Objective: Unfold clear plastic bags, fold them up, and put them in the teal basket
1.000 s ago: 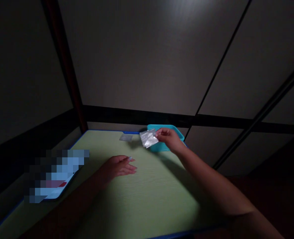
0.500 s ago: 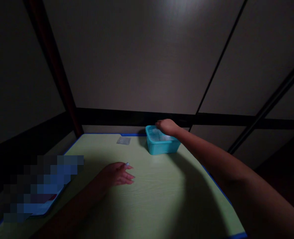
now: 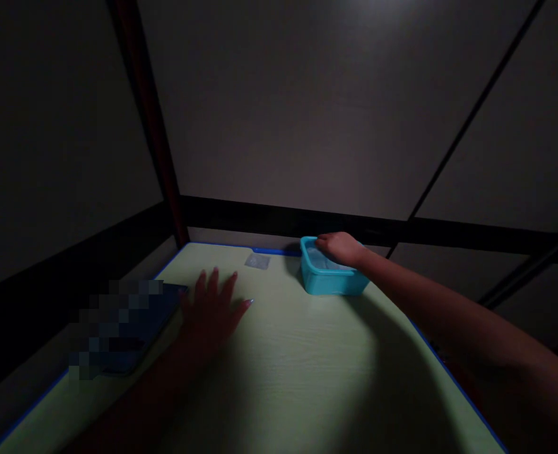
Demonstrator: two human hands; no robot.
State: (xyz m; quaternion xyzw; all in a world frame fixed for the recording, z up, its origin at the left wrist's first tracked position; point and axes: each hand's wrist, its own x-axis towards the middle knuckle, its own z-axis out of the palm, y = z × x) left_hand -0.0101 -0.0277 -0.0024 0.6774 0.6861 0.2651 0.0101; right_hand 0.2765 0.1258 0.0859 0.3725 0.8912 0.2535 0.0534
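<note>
You're holding your left hand spread wide near the plastic packet; your right hand, grip hidden, is partly covering the turquoise tub.

Dimly lit wall, perhaps panelled; blue-edged greenish table.

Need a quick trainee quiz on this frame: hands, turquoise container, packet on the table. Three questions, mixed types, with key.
1. Which hand is at the opening of the turquoise container?
2. True or false: the small packet on the table lies to the right of the turquoise container.
3. Pick one. The left hand is: A) clenched in a fist; B) open with fingers spread; C) inside the turquoise container.

Key:
1. The right hand.
2. False; it lies to the left.
3. B.
</note>
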